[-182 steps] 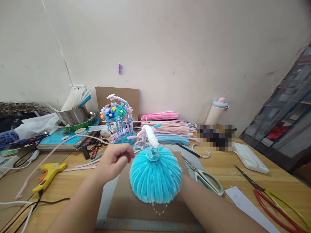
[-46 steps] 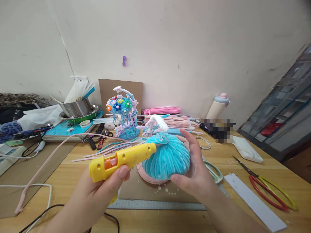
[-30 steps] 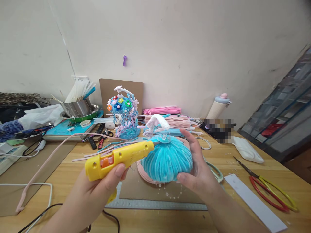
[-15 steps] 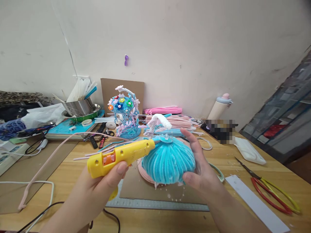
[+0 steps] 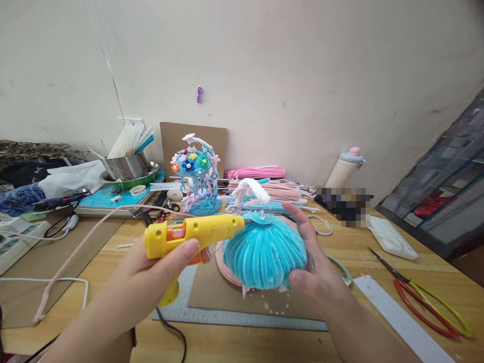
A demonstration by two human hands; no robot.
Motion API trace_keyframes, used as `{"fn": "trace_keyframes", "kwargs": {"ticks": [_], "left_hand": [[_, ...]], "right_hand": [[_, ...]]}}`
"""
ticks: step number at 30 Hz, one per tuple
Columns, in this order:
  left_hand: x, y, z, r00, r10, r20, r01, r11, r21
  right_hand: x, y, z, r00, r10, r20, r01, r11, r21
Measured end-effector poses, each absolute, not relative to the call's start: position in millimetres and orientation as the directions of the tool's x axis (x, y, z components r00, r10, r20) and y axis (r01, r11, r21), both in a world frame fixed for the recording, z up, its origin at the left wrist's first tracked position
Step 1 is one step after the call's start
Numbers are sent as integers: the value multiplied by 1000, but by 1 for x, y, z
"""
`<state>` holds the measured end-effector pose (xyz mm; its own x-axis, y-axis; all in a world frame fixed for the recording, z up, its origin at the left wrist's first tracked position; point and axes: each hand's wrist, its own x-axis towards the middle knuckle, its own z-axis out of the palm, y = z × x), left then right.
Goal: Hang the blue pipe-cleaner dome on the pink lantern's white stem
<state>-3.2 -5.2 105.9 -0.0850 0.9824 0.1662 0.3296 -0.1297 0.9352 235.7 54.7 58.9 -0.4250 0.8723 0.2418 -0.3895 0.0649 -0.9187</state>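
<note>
My left hand (image 5: 166,272) is wrapped round a yellow hot glue gun (image 5: 196,233), finger near its orange trigger. The gun's nozzle points right and meets the top of a blue fuzzy dome (image 5: 264,254), by a small round blue disc (image 5: 260,218) with clear glue on it. My right hand (image 5: 315,262) grips the dome's right side, thumb low in front and fingers behind. A white curved stem (image 5: 253,187) arches over the dome. Below and behind sits a round pink base (image 5: 225,267), partly hidden. Strands of clear beads (image 5: 278,307) hang under the dome.
A similar flowered blue lamp-like piece (image 5: 194,171) stands behind. Bundles of pink stems (image 5: 260,189) lie at the back. On the right are red-and-yellow-handled scissors (image 5: 427,302) and a white strip (image 5: 401,317). A cutting mat (image 5: 242,318) and cardboard (image 5: 212,297) lie beneath my hands.
The glue gun has tipped to a more level angle, its rear end rising, with the nozzle staying at the dome's top. The view has shifted slightly; my right hand keeps its hold.
</note>
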Motion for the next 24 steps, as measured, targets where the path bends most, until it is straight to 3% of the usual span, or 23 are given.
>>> {"fn": "trace_keyframes", "kwargs": {"ticks": [4,9,17,20,24], "left_hand": [[-6,-3,109,-39,985,171,367,-145,919],[-4,-3,107,-44,990,133,281,-116,953],[9,-7,107,-278,959,47,167,1,986],[7,-5,103,-238,967,87,144,-54,988],[2,-4,97,-227,939,259,90,-244,965]], "right_hand": [[235,54,60,-424,875,235,-362,74,-929],[235,54,61,-426,874,234,-413,42,-910],[235,54,60,-419,877,234,-397,55,-916],[236,54,59,-420,878,228,-399,47,-916],[236,55,58,-421,876,236,-397,56,-916]]}}
